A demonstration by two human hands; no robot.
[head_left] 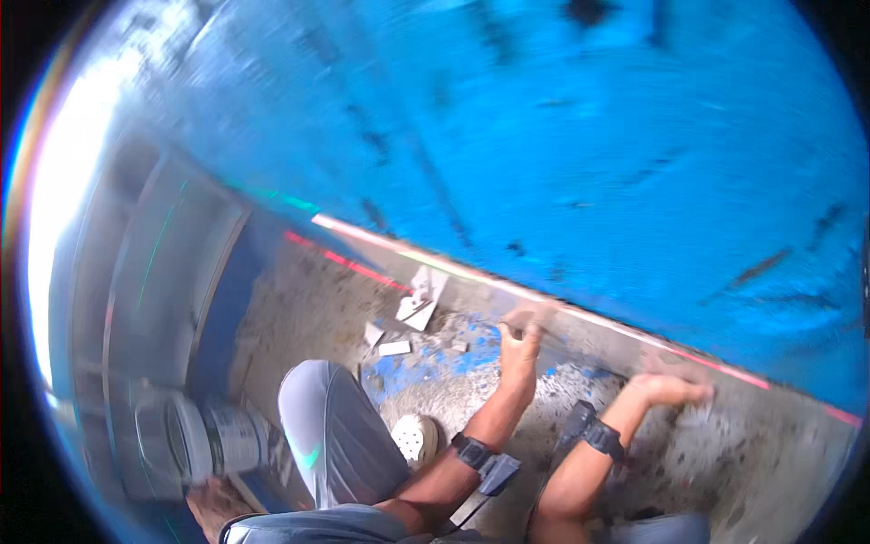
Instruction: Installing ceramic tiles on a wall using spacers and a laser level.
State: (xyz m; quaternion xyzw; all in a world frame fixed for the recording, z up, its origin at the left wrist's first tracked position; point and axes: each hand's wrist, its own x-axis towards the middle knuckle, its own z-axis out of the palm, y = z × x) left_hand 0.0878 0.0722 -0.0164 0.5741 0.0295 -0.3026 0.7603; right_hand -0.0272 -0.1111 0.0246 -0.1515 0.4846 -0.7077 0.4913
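The picture is blurred by motion. A long grey tile strip (580, 331) stands on edge along the foot of a blue wall (562, 145). My left hand (520, 343) reaches up to its top edge, fingers curled over the rim. Further to the right, my right hand (672, 390) lies flat against the face of the strip, fingers stretched out. Both wrists wear dark bands. A red laser line (362, 269) runs along the strip and the wall.
My bent knee in grey trousers (331, 431) and a white perforated shoe (415, 438) are on the rough concrete floor (725, 462). White tile scraps (419, 304) lie at the wall's foot. A grey bucket (213, 442) stands at the lower left.
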